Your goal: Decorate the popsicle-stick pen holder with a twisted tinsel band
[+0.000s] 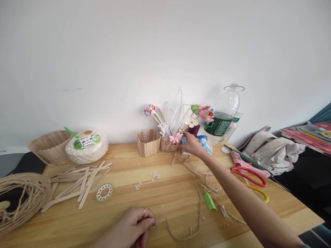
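Note:
My left hand (134, 224) rests at the table's near edge, fingers pinched on the end of a length of jute twine (199, 203) that loops across the wood. My right hand (191, 144) is stretched to the back of the table, beside a small stick-built pot of paper flowers (169, 143). Its fingers are closed around a small blue object (184, 139) that I cannot identify. A second, empty popsicle-stick pot (148, 143) stands just left of the flower pot.
On the wooden table (168, 193) lie loose popsicle sticks (80, 181), a tape ring (104, 192), a twine coil (18, 199), a coconut with straw (86, 146), a stick fan (50, 146), scissors (249, 175), a glue gun (238, 158), a water bottle (224, 117), a green scrap (209, 201).

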A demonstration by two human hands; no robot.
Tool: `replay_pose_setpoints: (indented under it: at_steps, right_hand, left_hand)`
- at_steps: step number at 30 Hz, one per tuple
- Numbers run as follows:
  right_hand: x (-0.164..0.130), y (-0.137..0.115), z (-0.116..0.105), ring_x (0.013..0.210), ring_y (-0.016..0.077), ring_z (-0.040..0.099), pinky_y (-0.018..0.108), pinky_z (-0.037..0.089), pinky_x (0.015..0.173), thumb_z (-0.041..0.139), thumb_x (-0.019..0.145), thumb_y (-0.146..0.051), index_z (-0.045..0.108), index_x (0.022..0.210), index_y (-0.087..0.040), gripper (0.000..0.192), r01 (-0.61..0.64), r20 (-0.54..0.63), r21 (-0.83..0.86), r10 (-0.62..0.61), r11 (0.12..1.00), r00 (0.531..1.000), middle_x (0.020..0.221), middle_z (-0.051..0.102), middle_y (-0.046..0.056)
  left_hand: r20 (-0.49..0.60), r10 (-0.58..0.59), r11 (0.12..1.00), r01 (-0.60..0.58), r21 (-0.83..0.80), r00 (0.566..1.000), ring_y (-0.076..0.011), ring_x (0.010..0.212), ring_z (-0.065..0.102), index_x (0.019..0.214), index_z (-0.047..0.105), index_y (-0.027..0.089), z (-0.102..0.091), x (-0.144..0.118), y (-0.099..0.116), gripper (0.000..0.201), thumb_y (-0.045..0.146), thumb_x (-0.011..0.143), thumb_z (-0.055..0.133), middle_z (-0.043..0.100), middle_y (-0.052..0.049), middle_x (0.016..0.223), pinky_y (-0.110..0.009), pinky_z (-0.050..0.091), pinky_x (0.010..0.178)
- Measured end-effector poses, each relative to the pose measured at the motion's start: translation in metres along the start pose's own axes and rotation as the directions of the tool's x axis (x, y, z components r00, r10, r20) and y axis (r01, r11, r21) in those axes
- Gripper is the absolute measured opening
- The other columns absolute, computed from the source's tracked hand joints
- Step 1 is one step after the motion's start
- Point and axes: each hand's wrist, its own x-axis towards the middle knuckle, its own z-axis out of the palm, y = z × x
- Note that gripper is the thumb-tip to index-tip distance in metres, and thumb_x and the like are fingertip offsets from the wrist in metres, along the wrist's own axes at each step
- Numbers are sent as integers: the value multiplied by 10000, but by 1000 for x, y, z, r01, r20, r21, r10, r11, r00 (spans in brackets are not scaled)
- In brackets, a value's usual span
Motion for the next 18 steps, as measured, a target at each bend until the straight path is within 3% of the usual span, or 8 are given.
replay_pose_setpoints:
  at_steps: [5, 7, 10, 14, 18]
  right_hand:
    - [-8, 0, -5, 961, 199, 572, 411, 483, 804, 519, 874, -293, 530, 1125, -162, 284, 89, 53, 62, -93, 994, 994, 1139, 557, 74]
    - [-9, 2, -8, 963, 198, 571, 410, 481, 808, 517, 875, -292, 534, 1119, -165, 276, 116, 63, 107, -123, 988, 990, 1140, 558, 74]
    - [-5, 4, -8, 990, 208, 558, 425, 470, 826, 518, 874, -293, 522, 1140, -169, 294, 119, 40, 182, -128, 976, 991, 1169, 541, 78]
    - [6, -5, 1, 1021, 224, 545, 446, 459, 842, 531, 866, -292, 502, 1167, -165, 328, 165, 29, 348, -186, 923, 982, 1197, 522, 84]
    - [15, -16, 13, 1030, 227, 543, 454, 449, 854, 535, 863, -289, 514, 1153, -161, 317, 202, 9, 535, -245, 820, 969, 1193, 530, 82]
  left_hand:
    - [-101, 104, 993, -98, 64, 989, -93, 447, 431, 839, 522, 142, -4, 1, 0, 410, 537, 760, 443, 487, 37, 561, -209, 352, 465]
    - [-173, 171, 970, -134, 203, 970, -110, 499, 467, 850, 560, 151, -8, -2, 5, 350, 470, 799, 426, 511, 21, 610, -221, 376, 508]
    - [-275, 325, 882, -185, 433, 905, -151, 659, 538, 853, 606, 188, -14, -6, 17, 274, 394, 831, 427, 588, -13, 740, -248, 408, 645]
    - [-301, 466, 816, -273, 509, 832, -162, 768, 562, 843, 609, 198, -21, -7, 31, 242, 345, 848, 417, 616, -42, 913, -236, 413, 683]
    - [-292, 477, 808, -283, 517, 829, -163, 793, 575, 827, 612, 185, -24, -3, 40, 231, 309, 850, 417, 627, -44, 887, -232, 414, 675]
